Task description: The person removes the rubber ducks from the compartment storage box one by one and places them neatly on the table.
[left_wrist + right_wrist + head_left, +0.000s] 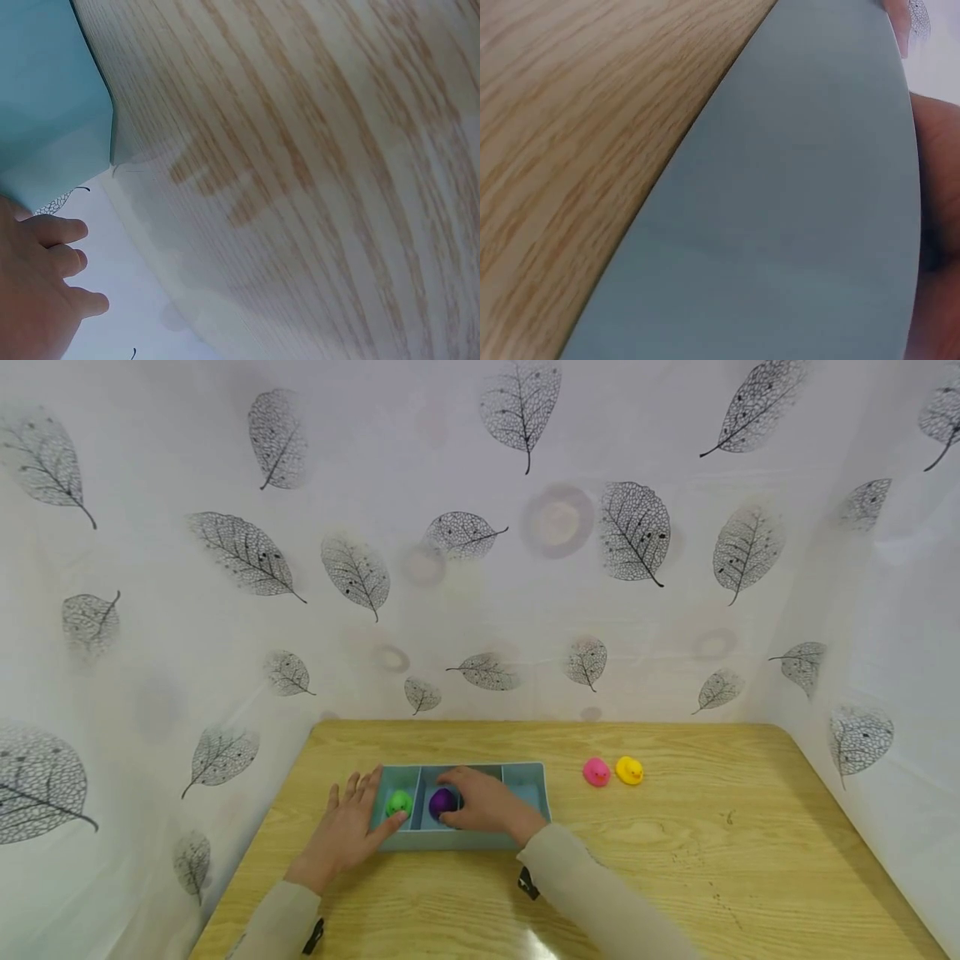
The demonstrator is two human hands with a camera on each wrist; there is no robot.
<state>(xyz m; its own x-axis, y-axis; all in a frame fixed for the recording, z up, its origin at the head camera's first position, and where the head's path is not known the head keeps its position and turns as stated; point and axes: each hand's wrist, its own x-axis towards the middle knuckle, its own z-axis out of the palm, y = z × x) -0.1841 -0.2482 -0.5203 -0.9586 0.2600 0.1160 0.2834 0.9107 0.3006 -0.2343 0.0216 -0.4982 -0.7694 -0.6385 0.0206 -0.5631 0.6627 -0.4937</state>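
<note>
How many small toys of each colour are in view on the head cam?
Green toy: 1
Purple toy: 1
Pink toy: 1
Yellow toy: 1
Total: 4 visible; the right hand hides part of the tray.

Screened-off tabletop workspace, leaf-print sheeting around

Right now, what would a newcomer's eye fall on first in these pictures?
Probably a green duck in the leftmost compartment of the blue tray, and a purple toy in the next, the right hand curled around it. A pink duck and a yellow duck sit right of the tray; a leaf-patterned curtain hangs behind.
</note>
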